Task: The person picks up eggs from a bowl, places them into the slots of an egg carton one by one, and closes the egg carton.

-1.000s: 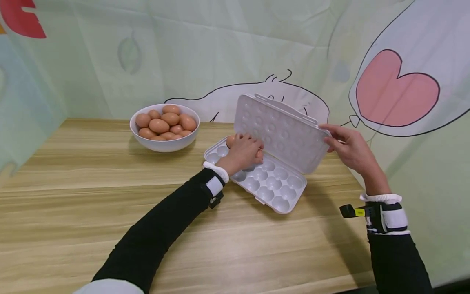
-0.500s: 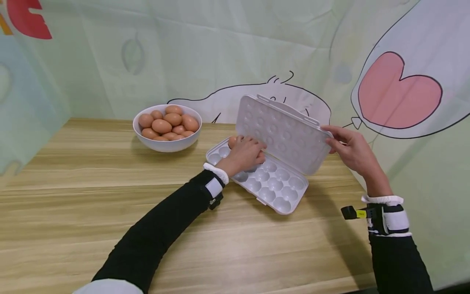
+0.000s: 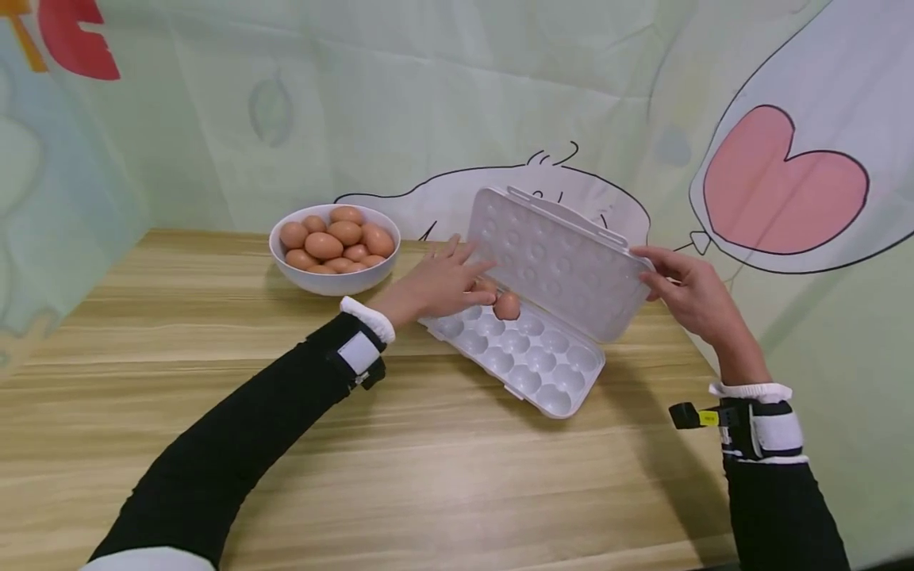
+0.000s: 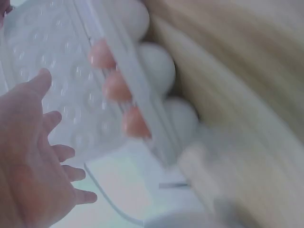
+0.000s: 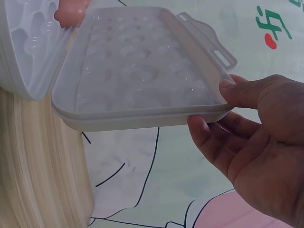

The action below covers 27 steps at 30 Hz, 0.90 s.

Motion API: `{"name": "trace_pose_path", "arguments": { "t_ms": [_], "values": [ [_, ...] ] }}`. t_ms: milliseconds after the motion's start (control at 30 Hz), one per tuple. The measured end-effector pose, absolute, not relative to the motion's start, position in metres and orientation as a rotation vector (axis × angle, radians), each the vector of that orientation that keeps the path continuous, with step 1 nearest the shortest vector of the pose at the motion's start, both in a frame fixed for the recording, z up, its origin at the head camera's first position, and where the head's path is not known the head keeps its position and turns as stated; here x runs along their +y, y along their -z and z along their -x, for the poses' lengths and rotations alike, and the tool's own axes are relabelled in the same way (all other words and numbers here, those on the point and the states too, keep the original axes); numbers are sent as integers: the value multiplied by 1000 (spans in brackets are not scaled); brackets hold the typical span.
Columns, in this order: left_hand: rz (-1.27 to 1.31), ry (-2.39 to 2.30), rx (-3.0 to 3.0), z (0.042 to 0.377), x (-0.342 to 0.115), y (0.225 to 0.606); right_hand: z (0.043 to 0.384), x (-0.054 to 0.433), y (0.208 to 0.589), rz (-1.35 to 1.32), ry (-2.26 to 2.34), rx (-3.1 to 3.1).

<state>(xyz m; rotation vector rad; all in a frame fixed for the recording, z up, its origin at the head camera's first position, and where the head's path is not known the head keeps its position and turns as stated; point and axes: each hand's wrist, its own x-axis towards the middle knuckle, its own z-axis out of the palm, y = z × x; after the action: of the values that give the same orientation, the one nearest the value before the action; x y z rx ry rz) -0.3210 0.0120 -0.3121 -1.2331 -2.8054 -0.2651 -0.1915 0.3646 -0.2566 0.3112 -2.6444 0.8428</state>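
A white plastic egg box [image 3: 514,341] lies on the table with its lid [image 3: 557,266] raised. Brown eggs sit in its back row; one egg [image 3: 508,306] shows plainly in the head view, and three eggs [image 4: 118,86] stand in a row in the left wrist view. My left hand [image 3: 439,281] hovers over the box's left end, fingers spread and holding nothing. With thumb and fingers, my right hand [image 5: 266,128] pinches the lid's outer corner and keeps it upright. In the head view the left hand hides part of the back row.
Left of the box, a white bowl [image 3: 336,284] is heaped with several brown eggs [image 3: 324,245]. Behind the wooden table [image 3: 400,476] hangs a printed cloth backdrop [image 3: 428,103]. Many cups in the box's front rows hold no egg.
My left hand has come off the eggs in the back row, opened its fingers and moved left toward the bowl. My right hand still holds the lid up. The head view has shifted slightly.
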Motion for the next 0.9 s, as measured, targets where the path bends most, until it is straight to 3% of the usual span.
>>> {"name": "trace_pose_path", "arguments": {
  "t_ms": [633, 900],
  "values": [
    [697, 311, -3073, 365, -173, 267, 189, 377, 257, -352, -824, -2630],
    [627, 359, -3081, 376, -212, 275, 185, 383, 259, -331, -829, -2636]
  ]
}}
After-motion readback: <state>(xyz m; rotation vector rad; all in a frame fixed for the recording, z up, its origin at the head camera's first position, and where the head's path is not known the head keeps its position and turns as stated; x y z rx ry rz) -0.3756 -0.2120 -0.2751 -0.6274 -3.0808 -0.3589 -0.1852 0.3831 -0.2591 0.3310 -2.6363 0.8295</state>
